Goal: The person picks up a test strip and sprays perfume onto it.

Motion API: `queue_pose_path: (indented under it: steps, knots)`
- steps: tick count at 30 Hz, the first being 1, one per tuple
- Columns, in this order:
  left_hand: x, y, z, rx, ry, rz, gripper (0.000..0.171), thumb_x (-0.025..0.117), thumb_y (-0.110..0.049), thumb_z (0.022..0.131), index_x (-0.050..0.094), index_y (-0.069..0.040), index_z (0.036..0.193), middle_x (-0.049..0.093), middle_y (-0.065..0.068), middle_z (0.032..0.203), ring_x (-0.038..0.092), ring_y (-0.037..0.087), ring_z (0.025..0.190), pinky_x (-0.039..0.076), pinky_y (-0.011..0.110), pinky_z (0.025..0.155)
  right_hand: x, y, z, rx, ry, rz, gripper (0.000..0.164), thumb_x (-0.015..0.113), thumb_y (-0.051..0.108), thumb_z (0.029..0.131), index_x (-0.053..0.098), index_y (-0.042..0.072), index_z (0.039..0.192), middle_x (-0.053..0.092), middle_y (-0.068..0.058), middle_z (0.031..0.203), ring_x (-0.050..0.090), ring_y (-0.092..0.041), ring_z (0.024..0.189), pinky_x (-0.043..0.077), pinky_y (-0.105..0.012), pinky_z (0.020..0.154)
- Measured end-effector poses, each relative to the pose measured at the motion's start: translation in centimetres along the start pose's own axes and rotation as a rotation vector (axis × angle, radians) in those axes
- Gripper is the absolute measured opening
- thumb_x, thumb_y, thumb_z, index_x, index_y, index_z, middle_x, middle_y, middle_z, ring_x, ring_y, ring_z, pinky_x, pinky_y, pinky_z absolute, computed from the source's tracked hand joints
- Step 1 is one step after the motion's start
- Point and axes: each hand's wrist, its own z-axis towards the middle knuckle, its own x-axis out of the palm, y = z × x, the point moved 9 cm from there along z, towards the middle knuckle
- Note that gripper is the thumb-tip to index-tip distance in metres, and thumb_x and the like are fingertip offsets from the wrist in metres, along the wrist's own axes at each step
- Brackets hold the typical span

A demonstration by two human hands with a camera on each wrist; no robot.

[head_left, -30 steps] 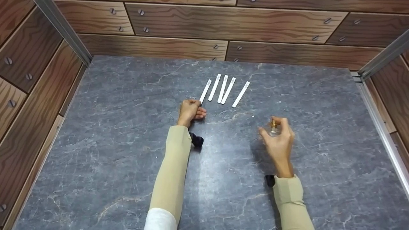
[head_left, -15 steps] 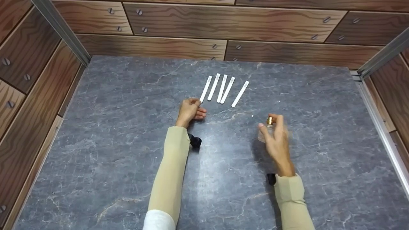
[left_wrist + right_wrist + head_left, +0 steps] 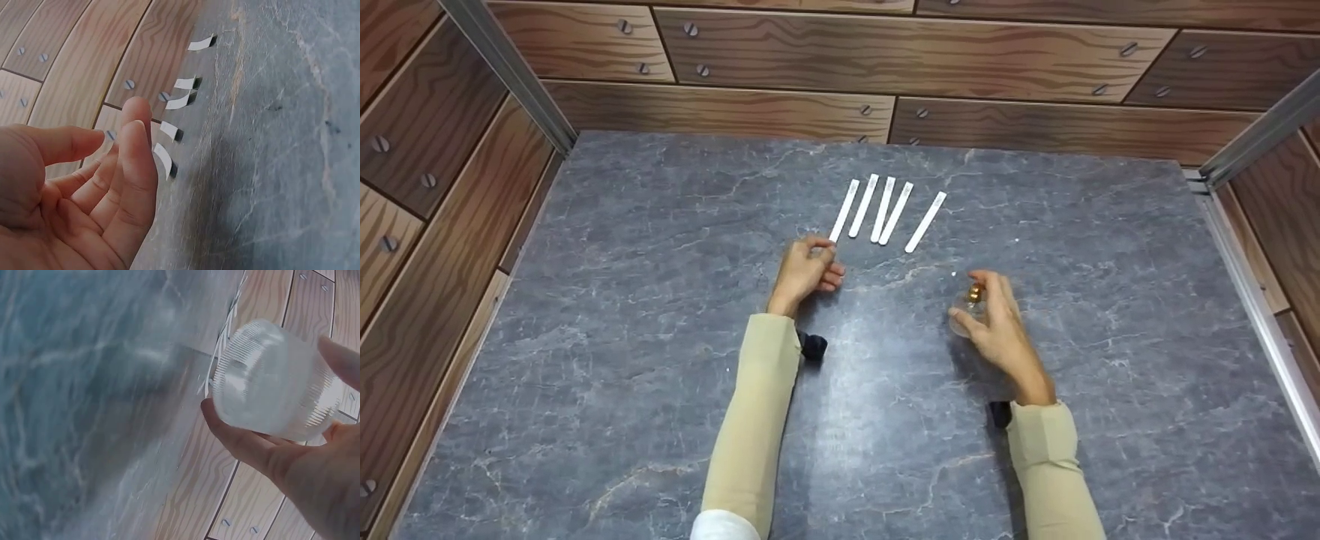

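Observation:
In the head view, my right hand (image 3: 1003, 326) holds a clear glass perfume bottle (image 3: 961, 322) with a gold sprayer top (image 3: 975, 292), raised over the table. The right wrist view gives a close look at the bottle's ribbed glass (image 3: 264, 382), with thumb and fingers on either side. My left hand (image 3: 804, 271) is at the near end of the leftmost white paper strip (image 3: 844, 211). Seen from the left wrist, this hand (image 3: 107, 197) has its thumb apart from its fingers and nothing between them. The nearest strip (image 3: 163, 161) lies just beyond the fingertips.
Several more white strips, among them the rightmost strip (image 3: 926, 222), fan out on the grey marbled table (image 3: 622, 337). Two middle strips touch at their near ends. Wood-patterned walls (image 3: 825, 56) enclose the back and sides.
The leftmost strip has shifted slightly away, more in line with its neighbours. My left hand has drawn back a little. My right hand has moved left, and the bottle's tilt has changed.

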Motion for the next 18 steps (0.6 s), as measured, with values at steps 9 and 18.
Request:
queue_pose_path:
  steps: [9,18]
  knots:
    - [0.3,-0.9,-1.3,0.059,0.041,0.083,0.026,0.050,0.004,0.100,0.058,0.012,0.124,0.066,0.005,0.068,0.061,0.007,0.050,0.052,0.017,0.045,0.6,-0.7,0.3,0.060,0.086,-0.024,0.060,0.081,-0.007,0.078,0.050,-0.009,0.130,0.050,-0.029,0.129,0.052,-0.045,0.121,0.043,-0.057,0.107]
    - [-1.0,-3.2,-4.5,0.357,-0.048,0.558,0.025,0.061,-0.009,0.100,0.068,0.002,0.122,0.074,0.011,0.092,0.070,0.026,0.082,0.057,0.031,0.072,-1.5,-0.3,-0.3,-0.059,0.005,-0.024,0.052,0.076,0.003,0.089,0.050,-0.013,0.131,0.052,-0.031,0.129,0.049,-0.046,0.124,0.038,-0.059,0.110]
